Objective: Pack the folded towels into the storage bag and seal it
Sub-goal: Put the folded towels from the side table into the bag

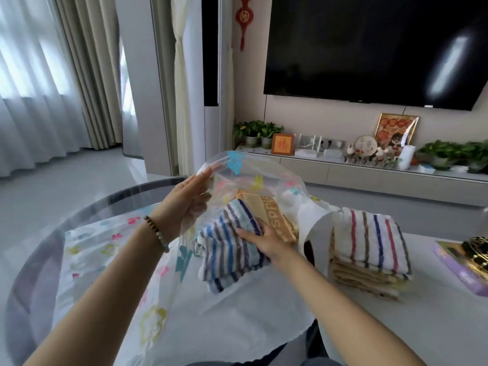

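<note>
A clear storage bag [245,173] printed with coloured flowers lies on the round glass table, its mouth lifted up. My left hand [188,199] holds the bag's upper flap raised. My right hand [264,240] grips a folded blue-and-grey striped towel [227,249] at the bag's mouth. Behind it, inside the bag, lies a tan towel [266,215] with lettering. A stack of folded towels [369,254], topped by a white one with red, blue and brown stripes, stands to the right on the table.
The glass table's rim [79,215] curves round at the left. A purple box [464,270] with a dark gold object on it sits at the far right. Beyond are a TV cabinet with plants and frames, and a wall-mounted TV [369,48].
</note>
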Demonstrator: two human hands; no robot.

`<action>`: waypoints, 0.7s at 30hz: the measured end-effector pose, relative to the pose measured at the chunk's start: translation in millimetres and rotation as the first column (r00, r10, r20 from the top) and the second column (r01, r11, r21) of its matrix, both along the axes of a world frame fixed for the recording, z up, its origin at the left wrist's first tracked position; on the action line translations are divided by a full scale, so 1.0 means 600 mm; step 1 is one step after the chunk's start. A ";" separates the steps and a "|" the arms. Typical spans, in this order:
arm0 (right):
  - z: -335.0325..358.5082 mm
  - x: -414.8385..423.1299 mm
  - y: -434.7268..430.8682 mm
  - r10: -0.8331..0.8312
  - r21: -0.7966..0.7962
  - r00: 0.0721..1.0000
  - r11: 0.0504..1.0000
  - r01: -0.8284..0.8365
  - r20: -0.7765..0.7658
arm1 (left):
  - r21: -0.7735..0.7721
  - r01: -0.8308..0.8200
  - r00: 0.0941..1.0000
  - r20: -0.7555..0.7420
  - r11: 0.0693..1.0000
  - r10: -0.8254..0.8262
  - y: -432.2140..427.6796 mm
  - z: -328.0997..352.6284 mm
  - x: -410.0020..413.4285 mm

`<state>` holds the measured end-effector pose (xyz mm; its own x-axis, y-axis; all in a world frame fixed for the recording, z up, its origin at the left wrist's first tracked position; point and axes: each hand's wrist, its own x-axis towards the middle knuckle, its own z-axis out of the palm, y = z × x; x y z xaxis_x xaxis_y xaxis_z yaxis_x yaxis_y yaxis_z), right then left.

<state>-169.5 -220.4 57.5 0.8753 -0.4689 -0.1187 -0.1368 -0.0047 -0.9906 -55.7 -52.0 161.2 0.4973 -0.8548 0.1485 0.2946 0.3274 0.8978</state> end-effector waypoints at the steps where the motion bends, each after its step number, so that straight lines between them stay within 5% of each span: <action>1: -0.024 0.018 0.011 -0.022 0.016 0.999 1.000 0.022 -0.025 | 0.007 0.002 1.000 -0.001 1.000 -0.002 0.003 0.000 0.000; 3: -0.063 0.036 0.032 -0.068 -0.073 0.994 0.995 0.062 -0.083 | 0.022 0.004 1.000 0.003 1.000 -0.004 0.008 0.000 0.001; 5: -0.097 0.029 0.039 -0.119 -0.407 0.991 0.909 0.087 -0.054 | 0.024 0.004 1.000 0.003 1.000 -0.004 0.014 0.000 0.004; 7: -0.129 0.008 0.037 -0.061 -0.761 0.998 0.647 0.056 0.021 | 0.004 0.013 1.000 -0.009 1.000 -0.013 0.017 -0.001 0.007; 9: -0.154 -0.007 0.038 0.081 -0.899 0.994 0.427 -0.098 -0.070 | -0.010 0.026 0.999 -0.021 1.000 -0.027 0.017 -0.003 0.007; 11: -0.174 -0.010 0.039 0.190 -0.907 0.952 0.305 -0.291 -0.241 | -0.001 0.041 0.999 -0.031 0.999 -0.041 0.015 -0.006 0.006; 14: -0.184 0.005 0.031 0.202 -0.853 0.884 0.242 -0.463 -0.422 | 0.018 0.092 0.995 -0.037 0.996 -0.092 0.017 -0.006 0.004; 21: -0.171 0.102 -0.010 0.017 -0.862 0.880 0.188 -0.470 -0.476 | 0.014 0.162 0.985 -0.062 0.987 -0.161 0.026 0.007 0.003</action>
<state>-108.2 -226.7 -45.1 0.9812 -0.1903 -0.0324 -0.1927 -0.9759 -0.1026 -54.2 -36.7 165.4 0.3604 -0.9268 0.1058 0.3960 0.2547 0.8822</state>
